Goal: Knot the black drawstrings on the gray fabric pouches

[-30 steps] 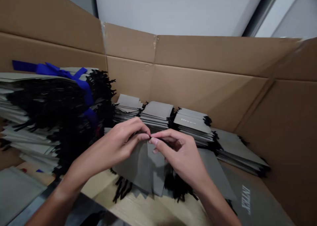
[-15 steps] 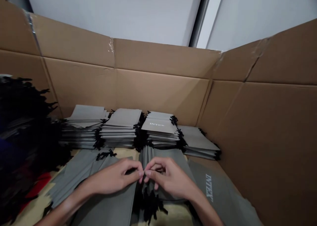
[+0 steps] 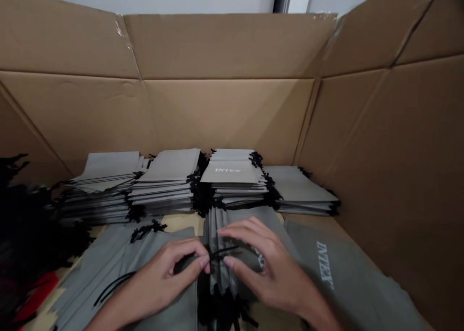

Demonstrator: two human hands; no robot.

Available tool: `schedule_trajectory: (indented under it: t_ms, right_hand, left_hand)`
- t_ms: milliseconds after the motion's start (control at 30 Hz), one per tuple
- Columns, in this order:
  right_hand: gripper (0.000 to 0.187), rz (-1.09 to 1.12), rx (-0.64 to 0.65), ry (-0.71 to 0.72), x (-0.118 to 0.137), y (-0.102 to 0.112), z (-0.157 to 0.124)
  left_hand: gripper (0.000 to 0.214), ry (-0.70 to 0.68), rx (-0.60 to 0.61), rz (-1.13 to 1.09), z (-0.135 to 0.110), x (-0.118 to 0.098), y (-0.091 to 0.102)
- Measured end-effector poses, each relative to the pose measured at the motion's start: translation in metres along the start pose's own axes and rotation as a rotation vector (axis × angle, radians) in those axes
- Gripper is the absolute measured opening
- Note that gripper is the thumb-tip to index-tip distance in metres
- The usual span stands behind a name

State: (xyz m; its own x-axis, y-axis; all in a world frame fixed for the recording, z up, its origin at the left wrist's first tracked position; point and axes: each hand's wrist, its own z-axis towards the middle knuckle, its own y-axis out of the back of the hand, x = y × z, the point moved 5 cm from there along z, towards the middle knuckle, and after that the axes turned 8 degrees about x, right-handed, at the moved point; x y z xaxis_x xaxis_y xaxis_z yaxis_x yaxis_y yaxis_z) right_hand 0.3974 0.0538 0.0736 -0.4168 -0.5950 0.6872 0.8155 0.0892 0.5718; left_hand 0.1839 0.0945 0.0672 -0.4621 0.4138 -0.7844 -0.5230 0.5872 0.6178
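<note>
My left hand (image 3: 172, 270) is closed, thumb and forefinger pinching a black drawstring (image 3: 225, 250) whose loose end sticks out to the right. Under that hand lies a flat grey drawstring bag (image 3: 181, 299). My right hand (image 3: 270, 268) is open beside the cord's loose end, its thumb and fingers apart. Behind and between the hands, several grey bags (image 3: 218, 222) are packed together in a bundle. Black cord ends (image 3: 226, 307) hang in a tangle at the near end of this bundle.
Stacks of grey bags (image 3: 163, 188) line the back, one showing an INTEX print (image 3: 227, 170). Cardboard walls (image 3: 224, 46) rise behind and at the right. More INTEX bags (image 3: 348, 263) lie at right. A dark heap of corded items (image 3: 29, 224) stands at left, near something red (image 3: 38, 297).
My right hand has come off the pinch and spread its fingers, moving right. The black cord end now shows between the hands. The view has tilted down.
</note>
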Motion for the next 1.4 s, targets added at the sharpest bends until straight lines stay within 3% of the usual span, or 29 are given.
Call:
schedule_trajectory:
  t_ms: [67,167,400,500,633,767,967,1167,1300,1400]
  right_hand:
    - [0.03,-0.027,0.035,0.006,0.001,-0.007,0.001]
    - [0.01,-0.032,0.079,-0.032,-0.001,-0.018,0.003]
    - [0.015,0.066,0.177,-0.071,-0.005,-0.013,0.0]
    - [0.012,-0.062,0.113,-0.051,-0.002,-0.007,-0.002]
    - [0.028,-0.277,-0.011,0.063,0.007,-0.008,-0.002]
    - [0.019,-0.546,-0.107,0.255,0.017,-0.021,-0.003]
    - [0.033,-0.763,-0.198,0.399,0.022,-0.023,-0.009]
    - [0.029,-0.678,-0.281,0.437,0.028,-0.026,-0.008]
    - [0.02,-0.417,-0.239,0.285,0.027,-0.044,-0.002]
    - [0.021,-0.243,-0.185,0.165,0.027,-0.059,0.0]
  left_hand:
    - [0.037,-0.009,-0.004,0.004,0.0,0.0,-0.002]
    - [0.036,-0.005,0.005,0.02,0.0,0.001,-0.003]
    - [0.031,-0.003,0.142,0.02,0.004,-0.004,-0.008]
    - [0.035,0.028,0.128,0.042,0.004,-0.004,-0.007]
    - [0.037,0.032,0.034,0.019,0.003,-0.008,0.0]
    - [0.037,0.038,0.06,-0.018,0.002,-0.007,-0.001]
    - [0.042,0.04,0.063,-0.139,-0.002,-0.002,0.004]
    - [0.048,0.022,0.019,-0.492,-0.01,0.008,0.008]
    - [0.044,0.02,-0.071,-0.735,-0.012,0.016,0.003]
    - [0.044,-0.027,-0.091,-0.736,-0.01,0.012,0.002]
